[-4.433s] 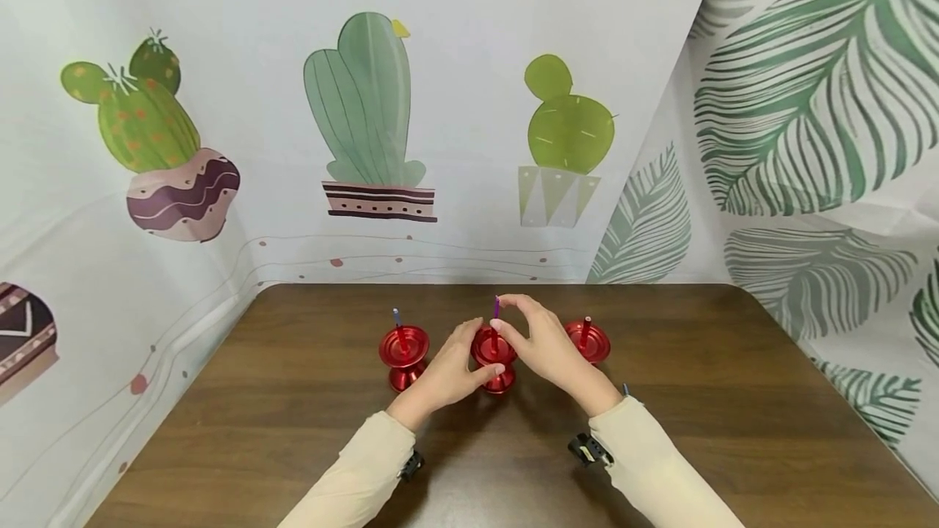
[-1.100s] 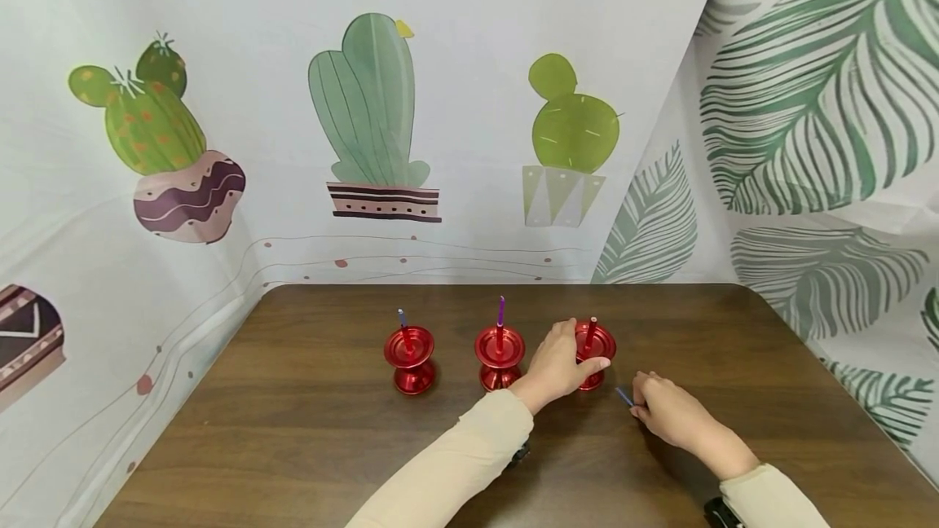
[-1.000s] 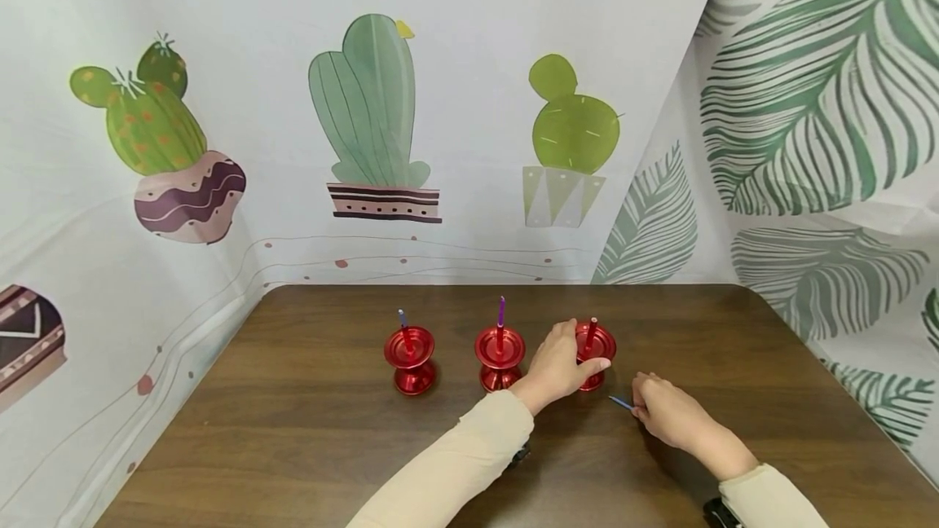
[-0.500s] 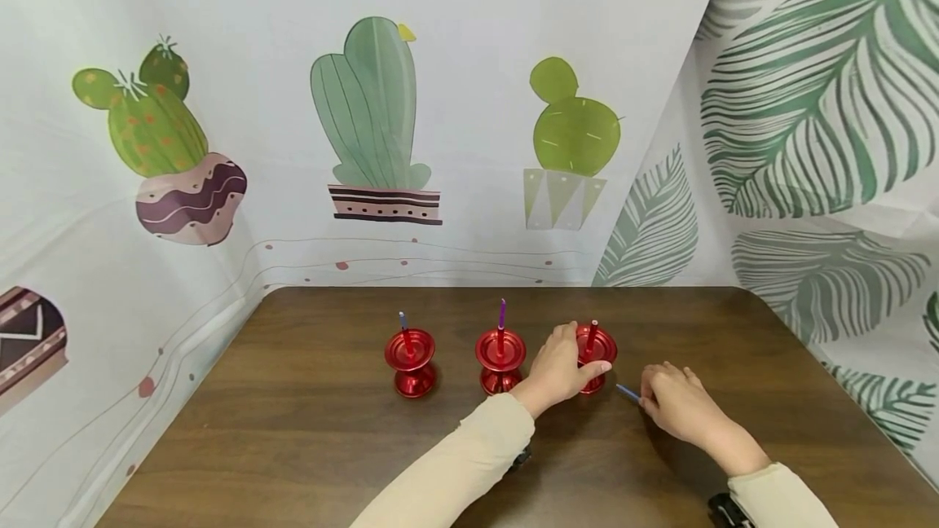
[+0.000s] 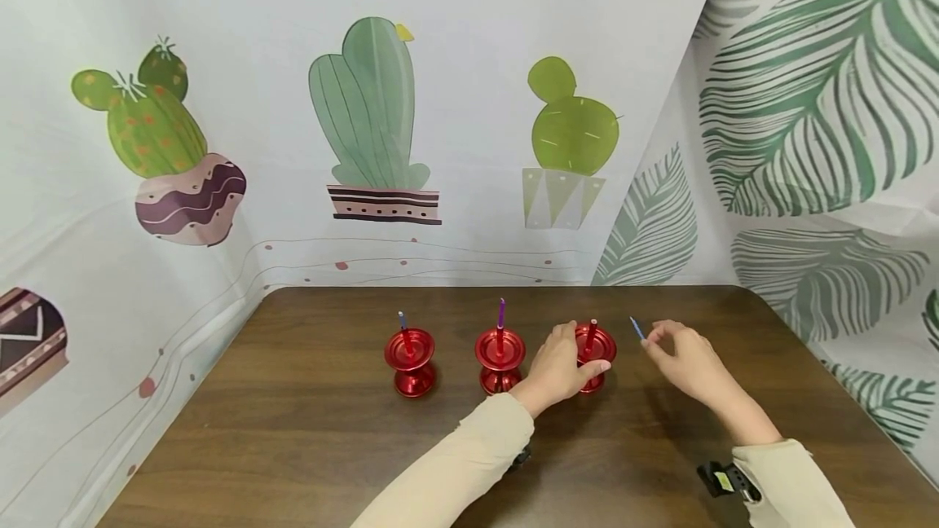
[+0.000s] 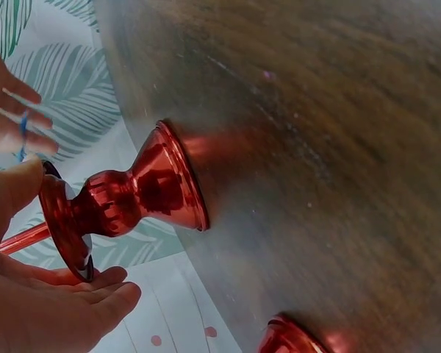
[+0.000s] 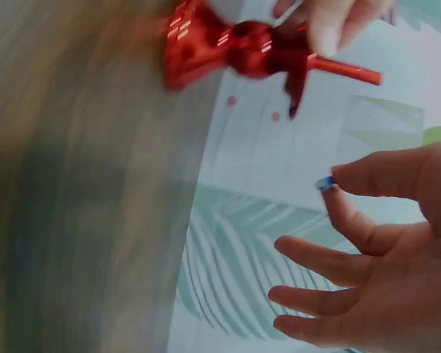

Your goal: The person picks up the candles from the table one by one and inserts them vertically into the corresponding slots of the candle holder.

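Observation:
Three shiny red metal candle holders stand in a row on the table. My left hand [image 5: 555, 365] holds the dish of the right candle holder [image 5: 603, 344] by its rim, thumb on one side and fingers on the other. A bare red tube rises from that dish, seen also in the right wrist view on the red holder [image 7: 250, 48]. To its right, my right hand [image 5: 689, 361] pinches a thin blue candle [image 5: 637, 328] between thumb and forefinger, raised and tilted. In the right wrist view the blue candle [image 7: 325, 183] shows only its end; the other fingers are spread.
The middle holder [image 5: 500, 349] carries an upright purple candle [image 5: 501, 313]. At left, another holder [image 5: 411, 351] has a short blue candle [image 5: 402, 319] leaning slightly in its tube. The brown wooden table [image 5: 293, 430] meets a printed cloth backdrop [image 5: 469, 104] at its far edge.
My right hand has lifted the blue candle off the table and turned it more upright, moving toward the back. Earlier both hands were at the middle holder; the left now stays on the right one.

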### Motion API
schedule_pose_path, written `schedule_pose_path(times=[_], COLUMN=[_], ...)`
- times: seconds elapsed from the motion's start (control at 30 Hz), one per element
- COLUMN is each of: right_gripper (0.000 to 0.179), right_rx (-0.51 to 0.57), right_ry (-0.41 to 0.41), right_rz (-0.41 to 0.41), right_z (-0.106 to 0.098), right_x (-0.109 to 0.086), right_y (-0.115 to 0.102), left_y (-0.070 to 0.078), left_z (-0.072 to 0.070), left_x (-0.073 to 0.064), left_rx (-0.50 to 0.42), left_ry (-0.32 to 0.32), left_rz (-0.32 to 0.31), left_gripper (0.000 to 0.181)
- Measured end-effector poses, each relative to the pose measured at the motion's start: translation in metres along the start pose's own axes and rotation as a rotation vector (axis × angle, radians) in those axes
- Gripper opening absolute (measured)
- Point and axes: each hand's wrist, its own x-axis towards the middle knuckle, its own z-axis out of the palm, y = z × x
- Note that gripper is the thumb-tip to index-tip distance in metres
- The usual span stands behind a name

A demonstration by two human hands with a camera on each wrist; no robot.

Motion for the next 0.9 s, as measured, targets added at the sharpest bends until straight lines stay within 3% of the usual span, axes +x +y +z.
schedule_pose_path(times=[0.2, 0.33, 0.5, 0.9], right_gripper=[0.031, 0.04, 0.039, 0.026], right_rx=[0.371, 0.535, 0.606, 0.635], right_ry=[-0.056, -0.069, -0.01, 0.092], right_rz=[0.101, 0.152, 0.14, 0.025], right_z=[0.005, 0.012, 0.023, 0.045], right_x=[0.013, 0.02, 0.026, 0.03], right_y=[-0.01, -0.018, -0.026, -0.028], left_y=[0.001, 0.001, 0.001, 0.001], left_z=[0.0, -0.001, -0.001, -0.002], left_x=[0.0, 0.0, 0.001, 0.001], left_rx=[0.0, 0.001, -0.003, 0.012], left_ry=[-0.008, -0.007, -0.004, 0.008], left_rz=[-0.015, -0.012, -0.008, 0.013], left_gripper=[0.077, 0.077, 0.077, 0.075])
